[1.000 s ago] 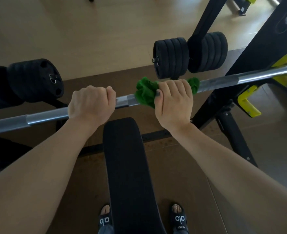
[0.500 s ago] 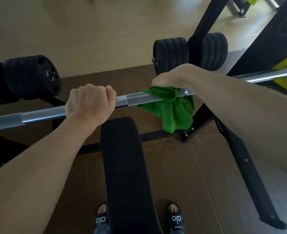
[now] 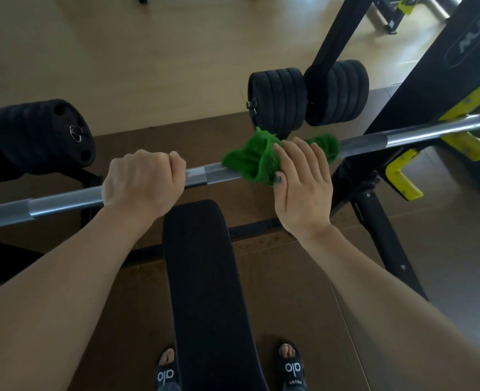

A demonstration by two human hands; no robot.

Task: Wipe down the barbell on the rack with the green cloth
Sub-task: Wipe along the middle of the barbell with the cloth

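A steel barbell (image 3: 374,142) runs across the view from lower left to upper right and rests on the black and yellow rack (image 3: 402,176). My left hand (image 3: 144,180) grips the bare bar left of the middle, fingers curled over it. The green cloth (image 3: 250,160) is bunched around the bar right of the middle. My right hand (image 3: 303,182) holds the cloth against the bar, fingers over the top and thumb on the near side. More cloth sticks out past the fingers on the right.
A black padded bench (image 3: 207,292) runs from under the bar toward me, between my sandalled feet. Stacks of black weight plates (image 3: 278,100) hang beyond the bar, another stack (image 3: 44,134) at the left. A rack upright (image 3: 442,66) rises at the right.
My right hand has turned back over the top of the bar with the cloth, which hung loose below the bar half a second ago. My left hand has kept its grip.
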